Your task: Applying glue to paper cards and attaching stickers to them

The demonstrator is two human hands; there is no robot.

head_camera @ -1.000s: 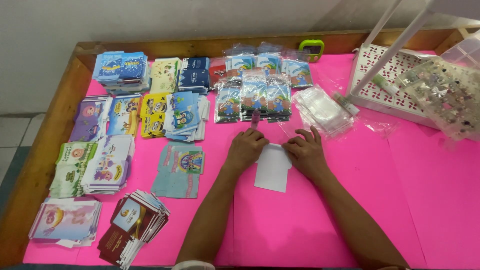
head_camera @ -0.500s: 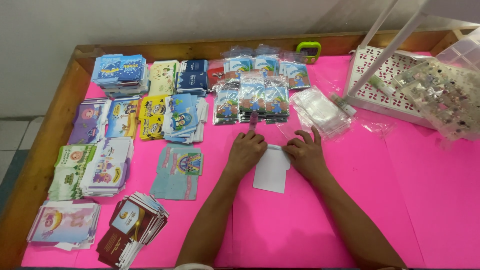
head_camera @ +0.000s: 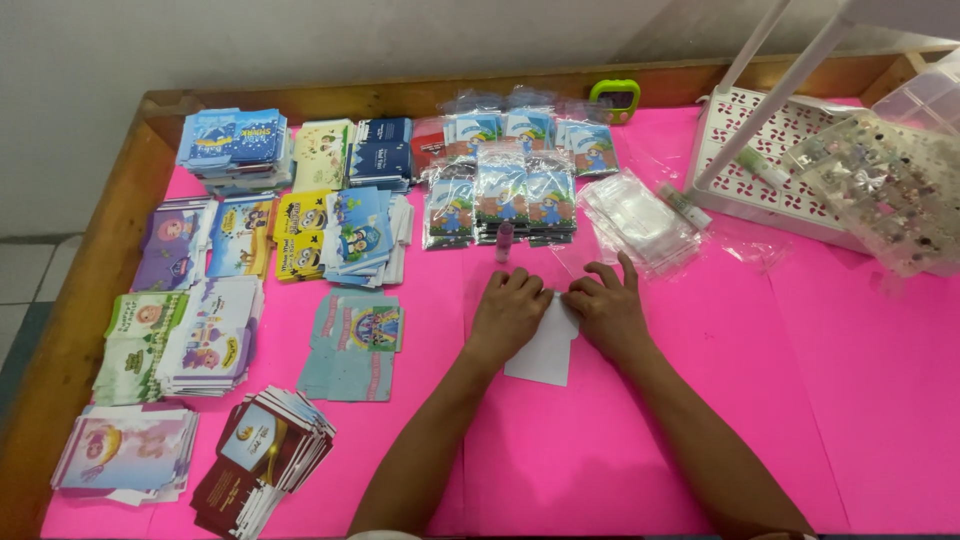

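The white paper piece (head_camera: 545, 350) was kept flat on the pink table (head_camera: 800, 400), just below the small pink tube (head_camera: 504, 242) and the bagged cards (head_camera: 500, 195). Its top edge was pinched between the left hand (head_camera: 508, 312) and the right hand (head_camera: 608, 310), both closed on it. Compared with half a second earlier, the hands had been brought closer together over that edge, fingertips almost touching; the paper itself was hardly shifted. The clear sleeves (head_camera: 640, 218) lay near the right hand, unmoved.

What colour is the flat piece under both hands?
White, a plain white card on the pink table; head view.
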